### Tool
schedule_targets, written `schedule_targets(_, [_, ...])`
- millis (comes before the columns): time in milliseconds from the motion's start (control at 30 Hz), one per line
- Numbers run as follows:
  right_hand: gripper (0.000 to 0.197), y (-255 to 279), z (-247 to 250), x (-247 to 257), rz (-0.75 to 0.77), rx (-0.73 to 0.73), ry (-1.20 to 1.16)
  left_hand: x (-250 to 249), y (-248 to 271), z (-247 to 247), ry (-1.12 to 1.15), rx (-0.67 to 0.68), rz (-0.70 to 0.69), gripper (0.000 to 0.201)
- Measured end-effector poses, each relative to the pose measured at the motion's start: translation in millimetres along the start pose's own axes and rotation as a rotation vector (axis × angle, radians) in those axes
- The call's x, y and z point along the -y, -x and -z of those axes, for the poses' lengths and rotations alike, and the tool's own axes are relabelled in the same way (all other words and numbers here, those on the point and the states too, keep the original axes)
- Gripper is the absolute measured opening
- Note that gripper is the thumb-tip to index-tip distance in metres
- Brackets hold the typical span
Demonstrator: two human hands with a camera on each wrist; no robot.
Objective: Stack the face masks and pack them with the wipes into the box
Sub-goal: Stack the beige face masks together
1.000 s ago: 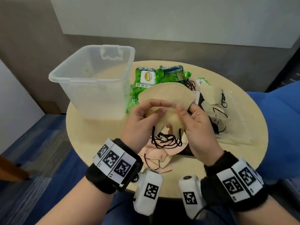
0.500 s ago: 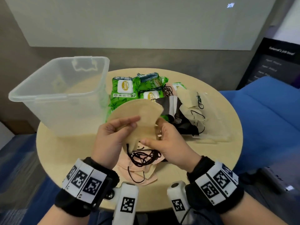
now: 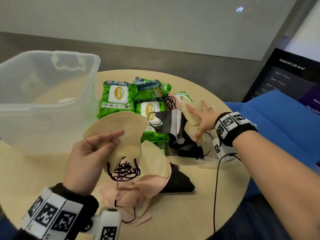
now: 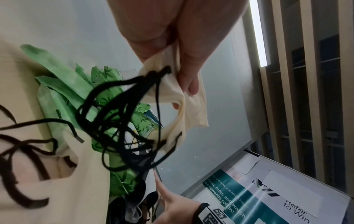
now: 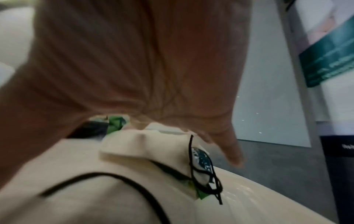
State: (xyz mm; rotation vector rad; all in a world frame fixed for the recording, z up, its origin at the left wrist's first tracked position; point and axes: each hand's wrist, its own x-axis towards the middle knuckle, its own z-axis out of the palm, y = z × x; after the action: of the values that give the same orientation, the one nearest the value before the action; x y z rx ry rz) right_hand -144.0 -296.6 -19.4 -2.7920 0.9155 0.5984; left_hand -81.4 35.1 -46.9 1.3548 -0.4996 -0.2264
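Left hand is pinching a beige mask above the stacked masks at the tabletop's near edge, right hand is reaching with spread fingers to loose masks near the right edge, while wipes are waiting beside the empty box.

A round, pale wood worktop carries everything. Beyond the worktop's far edge runs a grey wall band, with a large white board above it. To the worktop's right stands a blue upholstered seat. Behind that seat, farther from the worktop, leans a dark screen showing pale text. From the left wrist view, a poster reads "Refer to Win", with vertical beige slats above it.
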Motion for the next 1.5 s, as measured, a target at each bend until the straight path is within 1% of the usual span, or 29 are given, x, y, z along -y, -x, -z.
schedule_targets(67, [0.135, -11.1, 0.2, 2.7, 0.018, 0.045, 0.077, 1.9, -1.1, 1.7, 0.003, -0.004, 0.01, 0.04])
schedule_targets(167, [0.13, -23.5, -0.7, 5.0, 0.029, -0.005, 0.09, 4.7, -4.1, 5.1, -0.006, -0.013, 0.019, 0.039])
schedule_targets(233, [0.117, -28.5, 0.2, 3.4, 0.048, -0.081, 0.039, 6.5, -5.7, 4.8, -0.009, -0.013, 0.026, 0.038])
schedule_targets(300, [0.097, -30.3, 0.6, 1.6, 0.071, -0.181, -0.011, 7.1, -6.0, 2.0, -0.009, -0.012, 0.035, 0.04])
schedule_targets(400, [0.061, -28.1, -2.2, 2.7, 0.12, -0.329, -0.06, 6.8, -4.9, -4.2, -0.023, 0.002, 0.038, 0.042])
schedule_targets(500, [0.036, -23.3, -7.5, 6.3, 0.165, -0.436, -0.062, 7.6, -5.0, -6.3, -0.036, 0.01, 0.032, 0.043])
schedule_targets(600, [0.022, -16.1, -10.1, 7.2, 0.159, -0.495, -0.134, 8.2, -4.7, -5.1, -0.052, 0.015, 0.021, 0.043])
schedule_targets(733, [0.02, -4.7, -6.3, 0.5, 0.119, -0.57, -0.363, 7.9, -2.6, -1.8, -0.06, 0.013, 0.016, 0.041])
schedule_targets(767, [0.017, 0.1, -4.2, -1.4, 0.117, -0.61, -0.42, 8.3, -2.4, -1.0, -0.062, 0.012, 0.016, 0.041])
schedule_targets(833, [0.004, 11.3, -0.1, -7.2, 0.125, -0.662, -0.53, 9.3, -1.6, 0.4, -0.061, 0.006, 0.022, 0.04])
schedule_targets(867, [0.011, 15.7, 0.8, -11.3, 0.136, -0.636, -0.588, 9.5, -0.8, 0.3, -0.056, 0.005, 0.027, 0.039])
schedule_targets(900, [0.019, 20.0, 1.1, -14.8, 0.148, -0.564, -0.632, 9.4, 0.0, -0.2, -0.049, 0.005, 0.03, 0.039])
schedule_targets(933, [0.023, 23.5, -0.2, -16.4, 0.152, -0.453, -0.655, 9.3, 0.9, -0.9, -0.044, 0.007, 0.031, 0.039])
schedule_targets(967, [0.022, 25.7, -2.8, -16.5, 0.151, -0.332, -0.635, 8.8, 1.9, -2.0, -0.045, 0.01, 0.031, 0.039])
schedule_targets(1000, [0.016, 25.8, -7.1, -15.6, 0.142, -0.222, -0.584, 8.4, 2.7, -3.1, -0.049, 0.011, 0.03, 0.039])
schedule_targets(1033, [0.012, 24.2, -12.3, -14.4, 0.132, -0.153, -0.531, 7.8, 3.6, -4.2, -0.052, 0.012, 0.03, 0.038])
schedule_targets(1067, [0.016, 21.6, -17.7, -13.0, 0.119, -0.121, -0.487, 7.3, 4.2, -5.0, -0.049, 0.01, 0.031, 0.038])
schedule_targets(1100, [0.021, 19.0, -22.2, -11.2, 0.113, -0.119, -0.457, 6.7, 4.8, -5.8, -0.045, 0.009, 0.033, 0.037])
schedule_targets(1133, [0.021, 16.8, -25.6, -9.1, 0.104, -0.124, -0.428, 6.2, 5.5, -6.4, -0.042, 0.009, 0.034, 0.037])
schedule_targets(1233, [0.011, 14.8, -32.0, -0.9, 0.097, -0.133, -0.324, 5.0, 6.8, -5.8, -0.04, 0.01, 0.035, 0.037])
schedule_targets(1300, [0.016, 16.0, -33.8, 2.4, 0.081, -0.155, -0.277, 4.6, 7.2, -4.4, -0.041, 0.007, 0.032, 0.037])
schedule_targets(1400, [0.022, 17.4, -35.0, 2.7, 0.037, -0.211, -0.273, 4.2, 7.4, -4.3, -0.041, 0.006, 0.035, 0.035])
schedule_targets(1500, [0.034, 22.5, -31.4, 0.2, -0.013, -0.231, -0.257, 4.6, 8.0, -4.9, -0.032, 0.012, 0.038, 0.034])
